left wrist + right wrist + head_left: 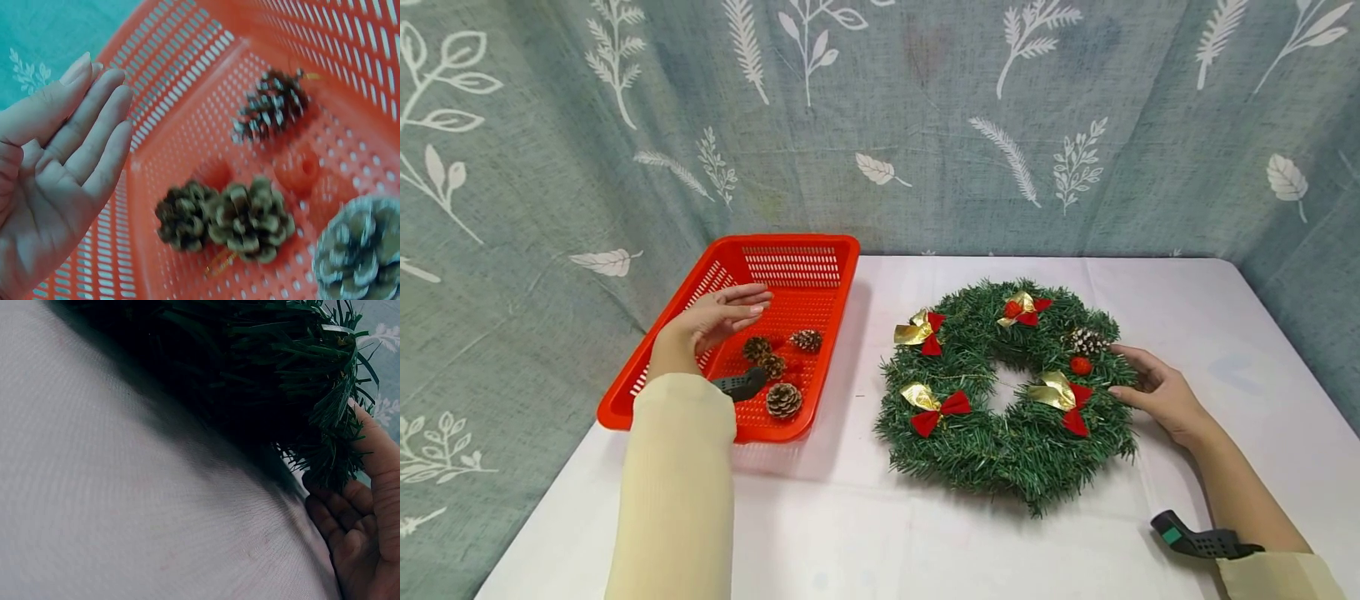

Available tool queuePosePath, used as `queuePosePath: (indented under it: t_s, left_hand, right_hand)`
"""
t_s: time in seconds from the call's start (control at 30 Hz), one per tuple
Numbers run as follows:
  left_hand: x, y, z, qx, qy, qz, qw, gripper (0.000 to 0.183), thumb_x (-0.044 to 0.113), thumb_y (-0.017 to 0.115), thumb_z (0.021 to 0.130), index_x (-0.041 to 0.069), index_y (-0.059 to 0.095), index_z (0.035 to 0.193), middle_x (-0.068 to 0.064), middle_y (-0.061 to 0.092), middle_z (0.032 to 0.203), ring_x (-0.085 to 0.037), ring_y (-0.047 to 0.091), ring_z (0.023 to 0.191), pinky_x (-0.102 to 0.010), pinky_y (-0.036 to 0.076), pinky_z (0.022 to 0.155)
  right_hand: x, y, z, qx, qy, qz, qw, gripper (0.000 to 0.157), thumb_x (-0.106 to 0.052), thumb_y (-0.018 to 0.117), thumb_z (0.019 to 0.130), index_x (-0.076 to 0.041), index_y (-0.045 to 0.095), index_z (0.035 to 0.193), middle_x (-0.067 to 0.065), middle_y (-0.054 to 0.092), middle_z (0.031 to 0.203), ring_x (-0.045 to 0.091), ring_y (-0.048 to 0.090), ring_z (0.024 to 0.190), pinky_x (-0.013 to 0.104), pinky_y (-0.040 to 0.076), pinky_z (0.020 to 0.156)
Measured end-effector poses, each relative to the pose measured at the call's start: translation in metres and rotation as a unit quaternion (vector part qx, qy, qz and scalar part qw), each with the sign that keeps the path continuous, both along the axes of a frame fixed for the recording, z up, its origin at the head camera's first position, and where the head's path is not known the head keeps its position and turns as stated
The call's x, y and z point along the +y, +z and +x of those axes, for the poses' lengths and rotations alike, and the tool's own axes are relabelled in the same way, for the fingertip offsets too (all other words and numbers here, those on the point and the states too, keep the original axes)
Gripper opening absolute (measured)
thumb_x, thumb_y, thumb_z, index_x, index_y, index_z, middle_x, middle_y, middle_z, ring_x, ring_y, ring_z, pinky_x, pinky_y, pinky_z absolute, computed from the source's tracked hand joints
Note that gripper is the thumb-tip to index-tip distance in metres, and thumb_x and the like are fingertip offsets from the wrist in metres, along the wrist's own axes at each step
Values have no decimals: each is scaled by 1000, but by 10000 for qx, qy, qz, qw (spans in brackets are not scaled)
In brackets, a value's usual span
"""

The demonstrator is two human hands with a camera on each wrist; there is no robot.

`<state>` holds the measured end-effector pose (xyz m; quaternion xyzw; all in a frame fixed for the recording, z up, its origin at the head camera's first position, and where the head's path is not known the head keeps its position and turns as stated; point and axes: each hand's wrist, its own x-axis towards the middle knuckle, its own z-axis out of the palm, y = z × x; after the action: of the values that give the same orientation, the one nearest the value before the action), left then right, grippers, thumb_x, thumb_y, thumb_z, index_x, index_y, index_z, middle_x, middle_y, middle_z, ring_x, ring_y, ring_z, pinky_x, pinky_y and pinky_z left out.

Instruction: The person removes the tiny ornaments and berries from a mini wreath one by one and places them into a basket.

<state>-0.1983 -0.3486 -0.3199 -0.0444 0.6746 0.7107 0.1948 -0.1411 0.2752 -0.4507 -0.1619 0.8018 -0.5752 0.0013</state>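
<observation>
Green bristles of the wreath (1011, 450) lay between the thumb and bent fingers of the right hand (1168, 404), which held the ring by its right outer edge; the right wrist view showed the fingers curled in beneath the sprigs, with the thumb pressed to the greenery. Well apart, to the wreath's left, the left hand (718, 315) was raised over the red basket (808, 304), its fingers straight and side by side, the thumb close to them.

Just beside the right hand's fingertips, on the wreath's right side, sat a frosted cone (1087, 341), with a red ball (1081, 365) near it. Four gold-and-red bows (1066, 400) were spread round the wreath: upper left, top, lower left and right, the top one with another red ball at its middle.

Left of the wreath, the basket floor bore four loose cones (784, 401), two of them touching in the left wrist view, and loose balls (297, 167) near them. Below the wreath's right side, a black strap (1206, 542) circled the wrist by a cream sleeve (1273, 575). White cloth (880, 533) lay under the wreath, and behind it hung a leaf-patterned curtain (925, 125).
</observation>
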Motion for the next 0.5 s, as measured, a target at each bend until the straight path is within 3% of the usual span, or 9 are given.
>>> queuePosePath:
  t_s: [0.13, 0.3, 0.4, 0.5]
  left_hand:
    - [10, 8, -6, 232, -91, 170, 9995, 61, 0, 52, 95, 2, 23, 149, -4, 46, 139, -10, 53, 121, -23, 47, 96]
    - [24, 17, -13, 448, -120, 4, 9989, 60, 1, 55, 93, 2, 29, 148, -1, 55, 130, -12, 54, 121, -26, 46, 98]
    - [33, 22, -18, 454, -120, -138, 9988, 60, 2, 57, 93, 2, 31, 147, -2, 56, 130, -12, 55, 119, -24, 48, 94]
    - [42, 25, -22, 451, -153, -258, 9985, 59, 3, 58, 92, 3, 34, 146, -8, 51, 136, -15, 53, 121, -28, 45, 99]
  right_hand:
    - [1, 0, 0, -6, 5, 2, 10000, 61, -2, 63, 88, -23, 44, 142, -28, 43, 132, -16, 33, 117, 1, 32, 89]
    - [1, 0, 0, 18, 25, -8, 10000, 60, -1, 63, 88, -21, 44, 142, -29, 43, 130, -16, 33, 116, 1, 33, 89]
    - [0, 0, 0, 24, 19, 22, 10000, 60, -2, 63, 88, -20, 44, 142, -30, 42, 129, -16, 32, 117, 1, 32, 89]
    - [0, 0, 0, 24, 2, 30, 10000, 59, -2, 63, 88, -19, 44, 142, -30, 42, 128, -16, 32, 117, 0, 31, 90]
